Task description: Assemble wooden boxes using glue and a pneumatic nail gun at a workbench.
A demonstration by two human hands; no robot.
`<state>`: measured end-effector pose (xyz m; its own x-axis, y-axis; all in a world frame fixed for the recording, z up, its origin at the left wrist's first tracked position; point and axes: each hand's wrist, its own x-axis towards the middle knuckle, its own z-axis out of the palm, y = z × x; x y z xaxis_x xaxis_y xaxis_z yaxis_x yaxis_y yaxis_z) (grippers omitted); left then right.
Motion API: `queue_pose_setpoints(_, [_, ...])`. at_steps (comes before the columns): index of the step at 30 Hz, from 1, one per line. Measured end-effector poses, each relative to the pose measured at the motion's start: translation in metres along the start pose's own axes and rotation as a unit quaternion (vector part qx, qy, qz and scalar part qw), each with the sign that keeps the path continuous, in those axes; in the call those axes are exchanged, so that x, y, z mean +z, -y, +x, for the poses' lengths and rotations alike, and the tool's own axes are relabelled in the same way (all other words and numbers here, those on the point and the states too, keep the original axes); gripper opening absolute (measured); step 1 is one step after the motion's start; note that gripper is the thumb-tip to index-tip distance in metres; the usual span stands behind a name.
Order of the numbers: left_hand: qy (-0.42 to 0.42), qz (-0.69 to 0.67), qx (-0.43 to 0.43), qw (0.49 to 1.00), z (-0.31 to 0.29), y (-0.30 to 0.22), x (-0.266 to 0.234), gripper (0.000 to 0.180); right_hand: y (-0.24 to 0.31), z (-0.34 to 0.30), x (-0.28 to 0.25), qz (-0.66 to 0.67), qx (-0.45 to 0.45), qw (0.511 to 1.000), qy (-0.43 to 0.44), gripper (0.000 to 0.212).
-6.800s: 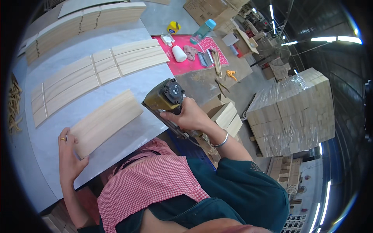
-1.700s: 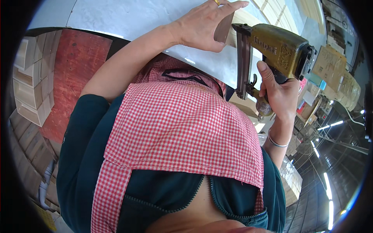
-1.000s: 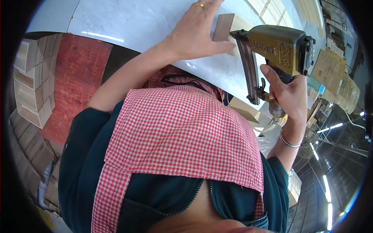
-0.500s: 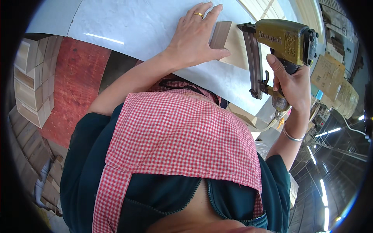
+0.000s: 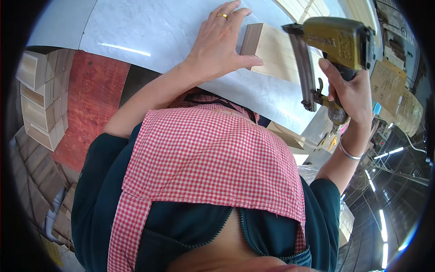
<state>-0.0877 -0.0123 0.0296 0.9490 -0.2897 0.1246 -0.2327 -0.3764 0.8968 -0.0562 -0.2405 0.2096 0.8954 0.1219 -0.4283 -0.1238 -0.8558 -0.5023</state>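
Wooden board, near the table's front edge: between my left hand, spread, thumb at its corner, and right hand, gripping a pneumatic nailer.

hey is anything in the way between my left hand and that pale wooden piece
Nothing visible: the thumb of your left hand overlaps the near left corner of the pale wooden piece. The fastener gun in your right hand is at the piece's right side.
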Motion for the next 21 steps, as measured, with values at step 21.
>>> queue_pose_setpoints(21, [0.089, 0.241, 0.166, 0.952, 0.058, -0.050, 0.089, 0.051, -0.087, -0.036, -0.023, 0.067, 0.126, 0.984, -0.106, 0.028])
